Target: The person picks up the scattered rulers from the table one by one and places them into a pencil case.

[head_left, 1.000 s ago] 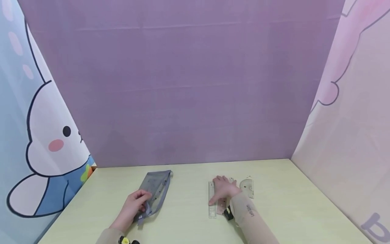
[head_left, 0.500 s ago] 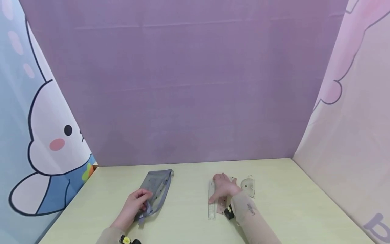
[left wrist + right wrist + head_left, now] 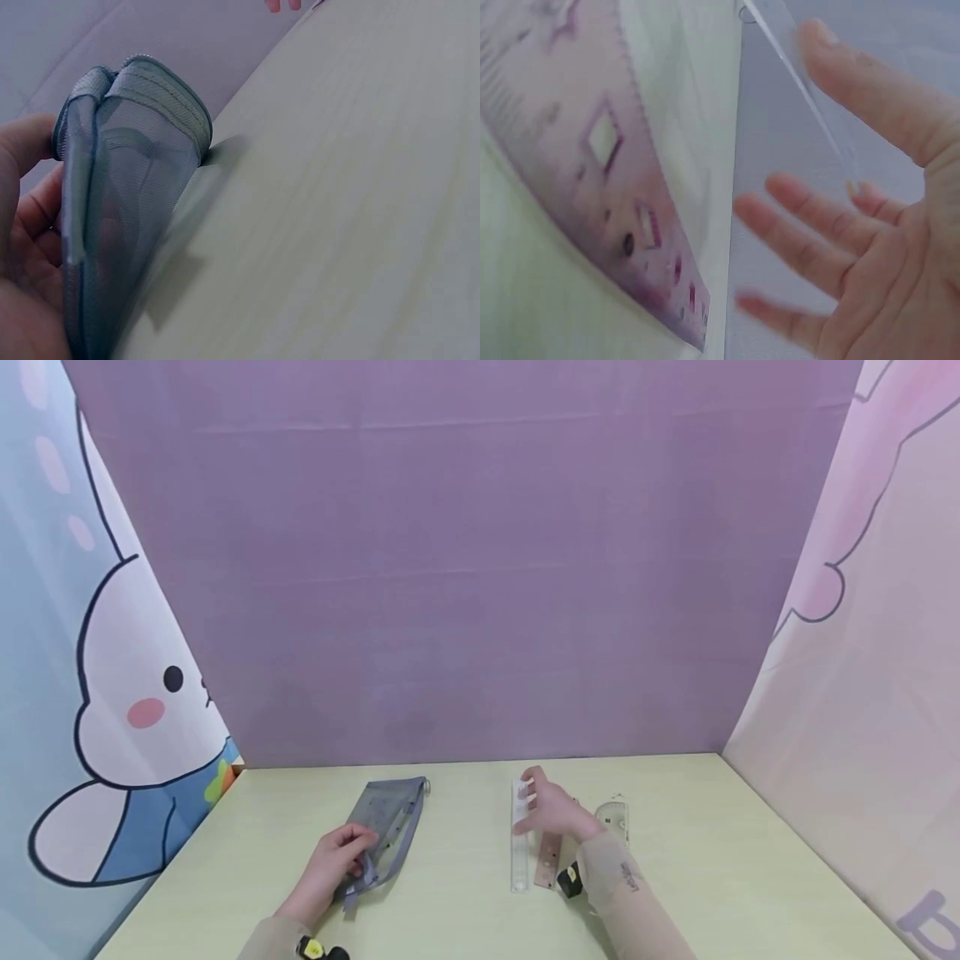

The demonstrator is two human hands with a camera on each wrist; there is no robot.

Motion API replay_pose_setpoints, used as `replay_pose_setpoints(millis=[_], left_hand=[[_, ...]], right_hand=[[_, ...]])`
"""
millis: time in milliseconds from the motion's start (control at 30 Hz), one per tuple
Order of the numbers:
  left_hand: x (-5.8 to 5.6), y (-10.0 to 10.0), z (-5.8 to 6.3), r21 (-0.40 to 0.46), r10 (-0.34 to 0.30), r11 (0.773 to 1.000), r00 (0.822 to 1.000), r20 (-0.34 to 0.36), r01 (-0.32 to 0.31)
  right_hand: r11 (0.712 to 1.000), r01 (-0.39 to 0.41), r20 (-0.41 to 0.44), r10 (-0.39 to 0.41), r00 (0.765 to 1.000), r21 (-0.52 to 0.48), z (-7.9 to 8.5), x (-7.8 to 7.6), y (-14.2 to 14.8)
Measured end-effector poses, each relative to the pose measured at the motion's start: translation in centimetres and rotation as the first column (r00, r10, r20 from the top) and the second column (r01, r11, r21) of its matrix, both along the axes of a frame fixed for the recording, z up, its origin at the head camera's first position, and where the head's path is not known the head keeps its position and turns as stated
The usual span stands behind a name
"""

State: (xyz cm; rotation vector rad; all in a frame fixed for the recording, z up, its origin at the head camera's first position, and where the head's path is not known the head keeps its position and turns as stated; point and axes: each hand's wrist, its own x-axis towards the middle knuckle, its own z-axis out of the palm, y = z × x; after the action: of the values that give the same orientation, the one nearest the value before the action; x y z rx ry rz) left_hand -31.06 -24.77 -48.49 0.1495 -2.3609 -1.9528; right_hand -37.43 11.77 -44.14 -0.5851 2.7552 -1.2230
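Note:
A grey mesh zip pouch (image 3: pixel 384 810) stands tilted at the left of the table. My left hand (image 3: pixel 336 864) pinches its open zipped edge; in the left wrist view, fingers lie behind the pouch mesh (image 3: pixel 135 165). My right hand (image 3: pixel 555 808) holds a clear ruler (image 3: pixel 520 860) between thumb and index finger, its other fingers spread. In the right wrist view the clear ruler (image 3: pixel 802 82) slants between thumb and index fingertip. Below that hand lies a pink see-through drawing tool with cutouts (image 3: pixel 548 858), largely covered by the hand in the head view.
A clear protractor (image 3: pixel 617 817) lies right of the right hand, partly hidden by the sleeve. The pale table (image 3: pixel 450 893) is backed by a purple cloth wall (image 3: pixel 480 610), with printed curtains on both sides.
My right hand has risen from the table and moved away from me, bringing the clear ruler along and uncovering more of the pink tool. My left hand stays on the pouch.

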Motion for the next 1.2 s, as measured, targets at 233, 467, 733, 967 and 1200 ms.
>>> replay_pose_setpoints(millis=[233, 467, 733, 967, 1200], left_hand=[[-0.1, 0.0, -0.2, 0.003, 0.005, 1.0, 1.0, -0.001, -0.005], [0.0, 0.1, 0.0, -0.003, -0.009, 1.0, 1.0, -0.012, 0.009], [0.1, 0.0, 0.0, -0.001, 0.006, 1.0, 1.0, -0.003, -0.006], [0.0, 0.0, -0.2, -0.014, -0.006, 1.0, 1.0, 0.003, 0.006], [0.0, 0.0, -0.1, 0.004, 0.01, 1.0, 1.0, 0.009, -0.01]], right_hand=[[0.995, -0.048, -0.022, 0.046, 0.999, -0.09, 0.4, -0.2, 0.4], [0.956, -0.042, 0.066, 0.064, 0.996, -0.29, 0.1, -0.5, 0.4], [0.915, 0.003, 0.146, 0.061, 0.987, -0.404, -0.4, -0.4, 0.2], [0.914, 0.022, 0.17, 0.052, 0.984, -0.406, -0.7, -0.3, 0.1], [0.894, 0.047, 0.209, 0.053, 0.976, -0.445, -0.8, -0.2, -0.1]])
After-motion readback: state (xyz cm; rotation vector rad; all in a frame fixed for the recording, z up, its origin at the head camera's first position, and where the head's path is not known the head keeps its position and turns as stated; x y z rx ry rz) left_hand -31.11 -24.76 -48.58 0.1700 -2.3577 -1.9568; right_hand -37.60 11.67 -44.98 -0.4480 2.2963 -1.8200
